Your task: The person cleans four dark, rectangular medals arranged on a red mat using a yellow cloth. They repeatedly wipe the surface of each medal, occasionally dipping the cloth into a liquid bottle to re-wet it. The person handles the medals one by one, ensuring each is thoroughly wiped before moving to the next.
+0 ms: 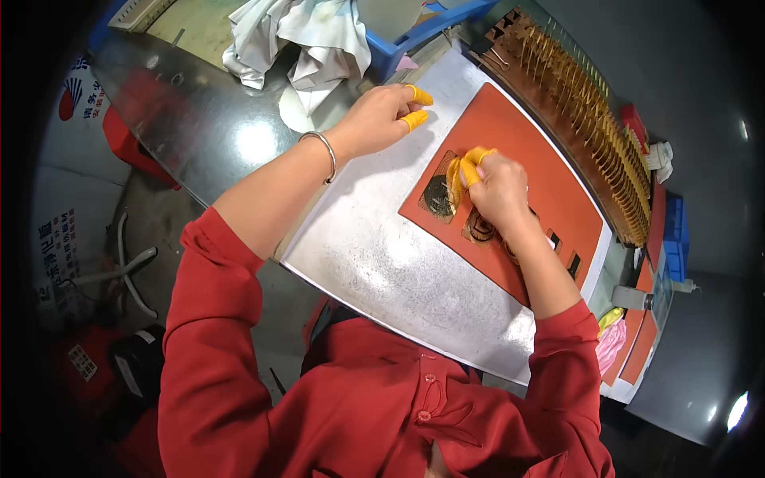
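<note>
Yellow rubber finger cots cover the thumb and a fingertip of my left hand, which is held over the far left part of the white board. Its thumb and finger are apart, with nothing between them. Over the orange-red mat my right hand, also in yellow cots, pinches the edge of a thin gold-coloured patterned piece. Beside and partly under that piece is a round dark design. Another dark patterned piece lies close by the right hand; further small dark ones are partly hidden by the wrist.
A long brown rack holding many upright gold-coloured pieces borders the mat's far right. White cloths and a blue bin are at the back. The white board reaches the near edge. Pink and yellow cloths lie at the right.
</note>
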Demonstrator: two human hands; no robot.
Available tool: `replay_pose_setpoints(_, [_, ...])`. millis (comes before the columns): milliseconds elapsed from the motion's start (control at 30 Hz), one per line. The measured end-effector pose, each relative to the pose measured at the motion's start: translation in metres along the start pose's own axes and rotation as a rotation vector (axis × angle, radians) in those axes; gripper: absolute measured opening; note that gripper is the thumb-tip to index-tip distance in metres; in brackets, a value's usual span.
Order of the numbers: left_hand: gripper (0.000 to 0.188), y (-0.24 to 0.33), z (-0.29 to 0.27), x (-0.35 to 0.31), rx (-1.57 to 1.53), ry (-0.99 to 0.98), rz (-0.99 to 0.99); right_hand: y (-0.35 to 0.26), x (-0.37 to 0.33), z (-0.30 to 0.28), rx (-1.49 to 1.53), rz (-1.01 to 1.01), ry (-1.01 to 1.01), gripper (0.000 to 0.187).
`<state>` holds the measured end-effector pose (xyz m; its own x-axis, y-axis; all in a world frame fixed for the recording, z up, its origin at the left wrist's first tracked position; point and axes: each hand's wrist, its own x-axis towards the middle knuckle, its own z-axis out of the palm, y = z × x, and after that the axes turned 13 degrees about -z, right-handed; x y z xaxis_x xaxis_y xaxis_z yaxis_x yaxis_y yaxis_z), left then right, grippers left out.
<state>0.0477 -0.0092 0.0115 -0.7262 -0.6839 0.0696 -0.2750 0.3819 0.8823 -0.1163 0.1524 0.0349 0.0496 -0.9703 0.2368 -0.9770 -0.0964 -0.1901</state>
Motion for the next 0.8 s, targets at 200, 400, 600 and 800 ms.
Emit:
replay_pose_setpoints(200, [0.026,-0.010,0.000,0.003,-0.079,-0.014,0.005,0.004,0.011,-0.007,0.096,0.034,0.025,0.014])
replay_pose_setpoints(400, [0.025,0.000,0.000,0.001,-0.003,-0.041,-0.035,-0.024,0.002,0.012,0.167,-0.149,-0.026,0.012])
replay_pose_setpoints(600, [0.028,-0.002,0.000,-0.003,-0.063,-0.029,-0.035,-0.006,0.007,0.001,0.015,-0.165,0.021,0.012])
replay_pose_setpoints(800, [0.025,-0.005,0.000,0.003,-0.043,-0.033,-0.026,-0.019,-0.017,0.001,0.199,-0.463,-0.066,0.010])
